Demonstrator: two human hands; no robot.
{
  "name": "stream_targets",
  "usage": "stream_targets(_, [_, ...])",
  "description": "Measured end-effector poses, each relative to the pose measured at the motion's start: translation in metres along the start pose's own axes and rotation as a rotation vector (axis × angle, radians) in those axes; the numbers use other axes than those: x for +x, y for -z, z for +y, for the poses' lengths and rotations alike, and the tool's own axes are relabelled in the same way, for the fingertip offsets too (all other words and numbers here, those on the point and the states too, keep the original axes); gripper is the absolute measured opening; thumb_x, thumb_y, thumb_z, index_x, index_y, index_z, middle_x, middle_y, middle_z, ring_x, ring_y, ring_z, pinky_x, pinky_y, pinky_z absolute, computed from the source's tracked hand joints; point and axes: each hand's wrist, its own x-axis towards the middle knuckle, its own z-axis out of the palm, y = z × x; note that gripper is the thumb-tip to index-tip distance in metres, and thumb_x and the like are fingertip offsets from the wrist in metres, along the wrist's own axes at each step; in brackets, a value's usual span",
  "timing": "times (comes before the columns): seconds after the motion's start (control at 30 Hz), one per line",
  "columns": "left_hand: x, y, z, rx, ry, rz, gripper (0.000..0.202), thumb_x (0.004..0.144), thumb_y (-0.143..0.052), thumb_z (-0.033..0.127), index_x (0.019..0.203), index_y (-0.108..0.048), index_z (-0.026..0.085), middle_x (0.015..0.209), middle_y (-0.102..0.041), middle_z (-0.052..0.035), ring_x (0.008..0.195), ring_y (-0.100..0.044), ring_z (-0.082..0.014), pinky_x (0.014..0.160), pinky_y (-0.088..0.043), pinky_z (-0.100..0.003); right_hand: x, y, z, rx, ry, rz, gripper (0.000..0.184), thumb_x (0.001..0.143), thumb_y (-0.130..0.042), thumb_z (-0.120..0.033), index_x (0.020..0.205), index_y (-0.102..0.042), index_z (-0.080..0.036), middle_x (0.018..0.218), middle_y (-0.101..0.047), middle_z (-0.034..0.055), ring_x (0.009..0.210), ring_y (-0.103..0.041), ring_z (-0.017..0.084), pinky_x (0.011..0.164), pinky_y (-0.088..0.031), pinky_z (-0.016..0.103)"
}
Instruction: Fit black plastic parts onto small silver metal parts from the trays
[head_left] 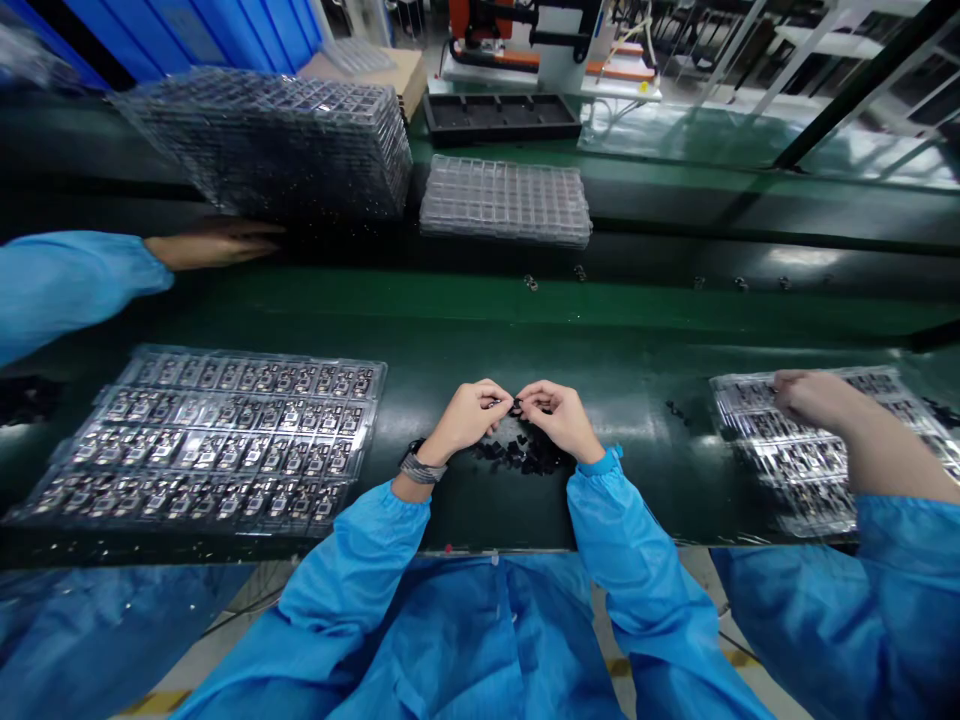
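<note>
My left hand (469,415) and my right hand (559,415) meet fingertip to fingertip over the green belt (600,330). Both are pinched on a small black part (516,407) held between them. Just below the hands lies a loose pile of small black parts (521,455). A grey band circles my left wrist. To my left a clear plastic tray (202,440) lies flat, its pockets filled with several rows of small parts.
A co-worker's hand (814,395) on the right rests on another clear tray (817,450). At the far left a second person's hand (214,243) touches a tall stack of clear trays (277,140). A lower tray stack (506,200) and a black tray (501,117) sit behind.
</note>
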Motion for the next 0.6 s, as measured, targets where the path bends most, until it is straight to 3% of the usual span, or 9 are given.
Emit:
stream_targets(0.17, [0.001,0.001,0.001,-0.054,0.037,0.016,0.026,0.080,-0.074,0.038,0.081,-0.071,0.012,0.078,-0.061,-0.0032,0.051,-0.055,-0.0083,0.043,-0.046,-0.020,-0.001,-0.001,-0.003,0.002,0.028,-0.002,0.017,0.084,-0.072,-0.033,0.094,-0.069,-0.019,0.083,-0.076,0.0059,0.079,-0.075,0.020,0.072,-0.059,0.031])
stream_targets(0.33, [0.002,0.004,0.002,-0.128,0.130,0.028,0.028,0.078,-0.075,0.039,0.083,-0.071,0.011,0.052,-0.057,0.0014,0.045,-0.050,-0.0092,0.043,-0.041,-0.019,-0.003,-0.006,-0.006,-0.212,0.199,0.064,0.017,0.084,-0.071,-0.027,0.100,-0.071,-0.020,0.086,-0.075,0.0045,0.078,-0.072,0.019,0.074,-0.058,0.031])
stream_targets(0.6, [0.000,0.005,0.006,-0.174,0.151,0.018,0.029,0.076,-0.076,0.040,0.079,-0.071,0.011,0.050,-0.056,0.0020,0.044,-0.047,-0.0087,0.044,-0.037,-0.020,-0.005,-0.010,-0.004,-0.458,0.367,0.125,0.010,0.091,-0.069,-0.025,0.098,-0.076,-0.022,0.087,-0.076,0.0063,0.080,-0.071,0.022,0.078,-0.056,0.033])
